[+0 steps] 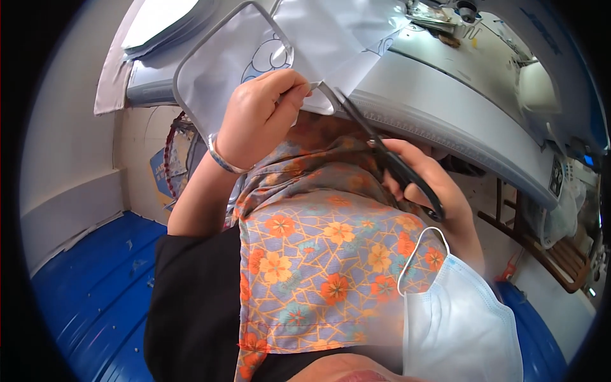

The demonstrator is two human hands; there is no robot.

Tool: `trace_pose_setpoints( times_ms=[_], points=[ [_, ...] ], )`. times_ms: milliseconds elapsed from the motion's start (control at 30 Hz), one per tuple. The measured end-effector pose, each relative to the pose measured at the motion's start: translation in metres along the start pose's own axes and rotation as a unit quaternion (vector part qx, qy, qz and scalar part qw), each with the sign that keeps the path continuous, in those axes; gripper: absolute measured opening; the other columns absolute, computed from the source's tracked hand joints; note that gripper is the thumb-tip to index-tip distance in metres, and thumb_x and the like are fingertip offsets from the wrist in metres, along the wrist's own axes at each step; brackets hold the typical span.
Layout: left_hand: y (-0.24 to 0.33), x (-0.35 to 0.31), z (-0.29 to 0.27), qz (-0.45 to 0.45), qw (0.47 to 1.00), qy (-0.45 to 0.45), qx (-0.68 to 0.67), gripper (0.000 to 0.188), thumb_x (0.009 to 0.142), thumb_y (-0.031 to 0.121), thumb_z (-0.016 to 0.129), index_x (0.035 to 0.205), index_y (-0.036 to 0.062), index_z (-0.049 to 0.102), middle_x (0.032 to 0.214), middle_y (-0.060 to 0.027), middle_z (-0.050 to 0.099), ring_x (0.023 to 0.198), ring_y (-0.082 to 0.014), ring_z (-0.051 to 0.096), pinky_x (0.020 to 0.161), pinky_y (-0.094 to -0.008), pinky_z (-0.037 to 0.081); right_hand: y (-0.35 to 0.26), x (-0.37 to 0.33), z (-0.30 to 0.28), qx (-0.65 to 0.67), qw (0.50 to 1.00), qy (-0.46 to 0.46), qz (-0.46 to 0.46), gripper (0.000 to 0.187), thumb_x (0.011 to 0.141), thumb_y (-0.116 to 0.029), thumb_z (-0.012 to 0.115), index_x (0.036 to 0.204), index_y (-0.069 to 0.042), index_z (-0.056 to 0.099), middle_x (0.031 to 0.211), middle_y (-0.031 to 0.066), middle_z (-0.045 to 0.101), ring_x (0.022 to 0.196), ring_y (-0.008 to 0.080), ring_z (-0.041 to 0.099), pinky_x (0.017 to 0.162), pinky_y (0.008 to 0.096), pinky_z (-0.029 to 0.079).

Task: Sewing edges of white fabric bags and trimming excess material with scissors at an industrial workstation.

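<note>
My left hand is closed in a pinch on the grey edging strip of a white fabric piece. This piece has rounded corners, grey binding and a line drawing partly covered by my hand. In my right hand is a pair of black-handled scissors, with fingers and thumb around the handles. Its slightly blurred blades point up and left, close to the strip's curved end. Whether the blades touch the strip I cannot tell.
More white fabric lies on the pale work table, with a stack of white sheets at the far left. Machine parts stand at the far right. A brown wooden stool is below the table. A patterned apron covers my lap.
</note>
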State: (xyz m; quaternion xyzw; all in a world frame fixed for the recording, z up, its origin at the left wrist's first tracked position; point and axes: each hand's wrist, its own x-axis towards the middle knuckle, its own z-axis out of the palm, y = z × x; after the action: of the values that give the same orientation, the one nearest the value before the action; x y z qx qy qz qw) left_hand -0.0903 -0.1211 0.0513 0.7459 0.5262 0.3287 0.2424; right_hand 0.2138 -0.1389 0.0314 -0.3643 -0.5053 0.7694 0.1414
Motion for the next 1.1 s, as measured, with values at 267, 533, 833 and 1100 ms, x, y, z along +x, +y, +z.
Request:
trace_pose_setpoints(
  times_ms=[267,533,833,1100],
  points=[
    [-0.01,0.001,0.005,0.044,0.999,0.009,0.02,0.006,0.092,0.005,0.063,0.09,0.0002,0.065,0.078,-0.0152,0.064,0.068,-0.0327,0.064,0.062,-0.0385,0.05,-0.015,0.037,0.021,-0.012,0.999,0.026,-0.038,0.104,0.081,-0.077,0.067,0.144,0.003,0.045,0.077,-0.0008,0.052,0.069,0.0077,0.05,0.073,0.0232,0.042],
    [-0.013,0.002,0.004,0.042,0.999,0.012,-0.01,0.007,0.091,0.006,0.064,0.089,0.0003,0.065,0.079,-0.0163,0.063,0.07,-0.0358,0.062,0.062,-0.0396,0.05,-0.024,0.029,0.036,0.01,0.998,0.05,-0.026,0.088,0.09,-0.067,0.064,0.144,0.0,0.045,0.073,-0.0041,0.049,0.064,0.0044,0.047,0.07,0.0208,0.043],
    [-0.112,-0.135,-0.174,-0.282,0.938,0.204,0.009,0.019,0.103,0.014,0.057,0.097,0.0005,0.07,0.089,0.0018,0.065,0.083,-0.0082,0.056,0.071,-0.0241,0.044,-0.008,-0.027,-0.023,-0.139,0.947,0.266,-0.116,0.088,0.093,-0.07,0.057,0.145,0.001,0.046,0.064,-0.0055,0.047,0.053,0.0026,0.043,0.058,0.0167,0.041],
    [-0.117,-0.117,-0.135,-0.333,0.862,-0.1,0.368,0.021,0.094,0.019,0.059,0.093,0.0017,0.071,0.088,-0.0204,0.071,0.085,-0.0398,0.068,0.075,-0.0484,0.053,0.0,-0.047,-0.094,-0.407,0.708,0.576,-0.038,0.049,0.095,-0.016,0.069,0.142,-0.009,0.059,0.073,-0.0006,0.056,0.062,0.0071,0.051,0.062,0.0225,0.043]
  ],
)
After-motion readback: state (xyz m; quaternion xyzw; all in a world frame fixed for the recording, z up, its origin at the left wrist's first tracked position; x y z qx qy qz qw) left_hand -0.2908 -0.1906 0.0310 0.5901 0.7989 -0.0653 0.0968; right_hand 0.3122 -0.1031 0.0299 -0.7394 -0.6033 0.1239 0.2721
